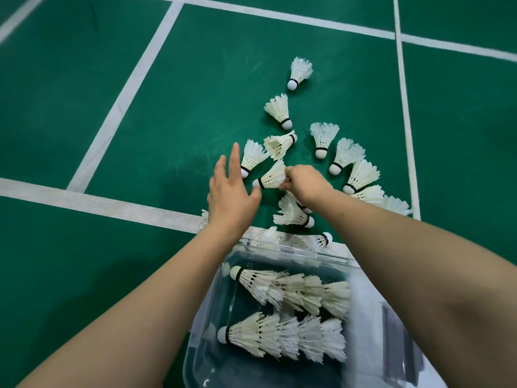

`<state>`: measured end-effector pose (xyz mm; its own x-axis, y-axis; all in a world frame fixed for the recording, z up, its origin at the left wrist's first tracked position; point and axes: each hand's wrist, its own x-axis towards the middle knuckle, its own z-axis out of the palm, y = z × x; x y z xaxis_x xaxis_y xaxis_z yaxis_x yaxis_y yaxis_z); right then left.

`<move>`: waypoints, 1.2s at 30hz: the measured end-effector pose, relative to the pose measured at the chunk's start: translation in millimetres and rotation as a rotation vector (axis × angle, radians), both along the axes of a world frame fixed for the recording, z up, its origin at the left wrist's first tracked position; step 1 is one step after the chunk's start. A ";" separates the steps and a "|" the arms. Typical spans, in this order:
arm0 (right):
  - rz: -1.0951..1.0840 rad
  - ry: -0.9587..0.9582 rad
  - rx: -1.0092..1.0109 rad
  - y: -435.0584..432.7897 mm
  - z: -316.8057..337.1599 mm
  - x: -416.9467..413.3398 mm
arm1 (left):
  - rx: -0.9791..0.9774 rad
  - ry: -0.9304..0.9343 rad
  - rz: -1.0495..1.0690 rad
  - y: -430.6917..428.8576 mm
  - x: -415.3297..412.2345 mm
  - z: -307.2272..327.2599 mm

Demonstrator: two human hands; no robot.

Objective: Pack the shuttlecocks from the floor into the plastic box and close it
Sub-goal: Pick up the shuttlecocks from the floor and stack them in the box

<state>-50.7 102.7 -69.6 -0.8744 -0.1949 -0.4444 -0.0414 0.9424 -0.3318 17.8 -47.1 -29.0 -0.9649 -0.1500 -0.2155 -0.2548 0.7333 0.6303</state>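
Note:
Several white feather shuttlecocks (323,140) lie scattered on the green court floor. My right hand (305,184) pinches the feather end of one shuttlecock (270,177), lifted just above the floor with its cork pointing left. My left hand (228,189) is beside it with fingers spread and straight, its thumb near the cork, holding nothing. A clear plastic box (208,312) stands open at the bottom centre. Inside it lie two nested rows of shuttlecocks (288,289), corks to the left.
White court lines (112,205) cross the floor left of and beyond the box. Something pale with grey parts, perhaps the box's lid (391,331), lies right of the box, partly under my right forearm. More shuttlecocks (296,214) lie between the box and my hands.

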 end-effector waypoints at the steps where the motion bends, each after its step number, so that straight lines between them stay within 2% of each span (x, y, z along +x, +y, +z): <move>1: -0.011 0.007 -0.008 2.8 2.8 1.3 | -0.003 0.001 -0.002 0.4 0.7 0.8; 8: -0.056 0.021 -0.028 21.0 22.7 16.4 | -0.030 0.007 -0.010 6.5 9.8 8.5; 16: -0.045 0.234 -0.096 32.6 77.9 37.1 | -0.019 0.045 -0.055 28.0 25.3 25.5; 22: 0.023 0.312 -0.110 39.4 125.2 61.2 | 0.002 0.115 -0.099 43.8 38.4 50.0; 29: 0.230 0.267 0.085 44.9 173.4 117.0 | 0.092 0.257 -0.434 59.7 57.8 96.1; 32: 0.268 0.225 0.136 42.1 181.6 142.8 | 0.077 0.216 -0.540 63.6 72.3 110.9; 36: 0.311 0.212 0.122 38.3 186.5 176.2 | -0.043 0.111 -0.693 56.4 91.6 120.9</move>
<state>125.4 141.0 116.9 -0.8565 -0.4220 -0.2970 -0.3869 0.9060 -0.1716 109.4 9.3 91.8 -0.8572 0.5013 -0.1178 0.3446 0.7284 0.5922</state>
